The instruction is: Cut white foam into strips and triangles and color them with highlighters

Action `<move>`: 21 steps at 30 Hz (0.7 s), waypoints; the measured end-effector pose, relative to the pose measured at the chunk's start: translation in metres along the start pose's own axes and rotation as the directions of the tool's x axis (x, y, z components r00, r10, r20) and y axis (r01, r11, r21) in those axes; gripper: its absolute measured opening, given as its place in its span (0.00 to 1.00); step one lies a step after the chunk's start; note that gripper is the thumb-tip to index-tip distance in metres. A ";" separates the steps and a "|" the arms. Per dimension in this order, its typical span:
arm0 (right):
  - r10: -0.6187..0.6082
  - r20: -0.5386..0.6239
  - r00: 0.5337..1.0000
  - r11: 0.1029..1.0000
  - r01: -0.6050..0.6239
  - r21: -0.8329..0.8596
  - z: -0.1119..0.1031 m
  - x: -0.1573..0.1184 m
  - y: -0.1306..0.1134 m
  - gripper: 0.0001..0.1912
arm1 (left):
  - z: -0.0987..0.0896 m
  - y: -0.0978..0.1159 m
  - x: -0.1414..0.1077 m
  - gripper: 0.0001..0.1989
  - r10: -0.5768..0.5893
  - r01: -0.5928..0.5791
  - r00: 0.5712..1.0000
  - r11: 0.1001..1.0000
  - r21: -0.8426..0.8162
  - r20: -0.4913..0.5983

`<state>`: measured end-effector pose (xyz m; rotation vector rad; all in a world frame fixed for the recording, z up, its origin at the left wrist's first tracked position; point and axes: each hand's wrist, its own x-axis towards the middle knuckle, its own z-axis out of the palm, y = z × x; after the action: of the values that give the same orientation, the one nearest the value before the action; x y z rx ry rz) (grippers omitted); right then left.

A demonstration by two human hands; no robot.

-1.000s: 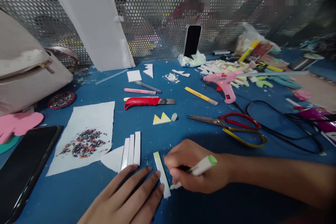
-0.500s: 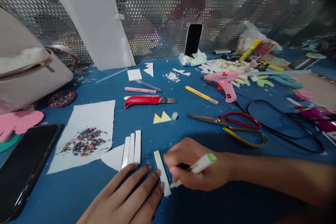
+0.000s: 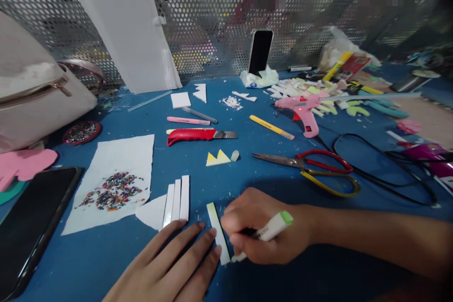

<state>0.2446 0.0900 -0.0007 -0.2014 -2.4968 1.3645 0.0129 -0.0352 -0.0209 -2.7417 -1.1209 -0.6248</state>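
My right hand (image 3: 265, 229) grips a white acrylic marker with a green end (image 3: 276, 226). Its tip meets the lower right edge of a white foam strip (image 3: 218, 231), which has pale green along its top and right side. Fingers apart and flat, my left hand (image 3: 173, 264) steadies that strip with the fingertips on its left side. Just above the left fingers lie several plain white strips (image 3: 176, 200) beside a white rounded piece (image 3: 152, 211). Farther up sit a yellow-tipped zigzag piece (image 3: 217, 159) and a small pale cap (image 3: 235, 155).
Scissors (image 3: 304, 163) and a pink glue gun (image 3: 300, 108) with a black cord lie right. A red utility knife (image 3: 193, 135), blade out, lies mid-table. Left are a paper with beads (image 3: 141, 155), a phone (image 3: 38, 226) and a bag (image 3: 35, 99). A perforated metal panel (image 3: 212, 19) stands behind.
My right hand and the marker have slid slightly down, toward the strip's lower end. My left hand stays in place on the strip.
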 end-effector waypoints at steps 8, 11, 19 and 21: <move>0.031 -0.017 0.999 0.998 -0.030 0.060 -0.001 0.000 -0.001 0.16 | -0.007 -0.005 -0.001 0.16 0.064 -0.068 0.995 0.996 0.049 0.074; 0.180 -0.171 0.969 0.979 -0.159 0.129 -0.003 0.003 -0.003 0.14 | -0.005 -0.002 0.000 0.16 0.028 -0.030 0.998 0.999 0.023 0.050; 0.297 -0.239 0.925 0.954 -0.275 0.120 -0.006 0.020 -0.001 0.18 | -0.001 -0.012 -0.002 0.16 0.117 -0.121 0.992 0.990 0.078 0.045; 0.298 -0.260 0.919 0.954 -0.280 0.103 -0.006 0.020 0.000 0.18 | -0.001 -0.015 -0.004 0.17 0.131 -0.135 0.990 0.988 0.081 0.054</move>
<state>0.2270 0.0998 0.0061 -0.7208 -2.2531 1.4104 -0.0001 -0.0270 -0.0225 -2.7447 -0.9408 -0.4849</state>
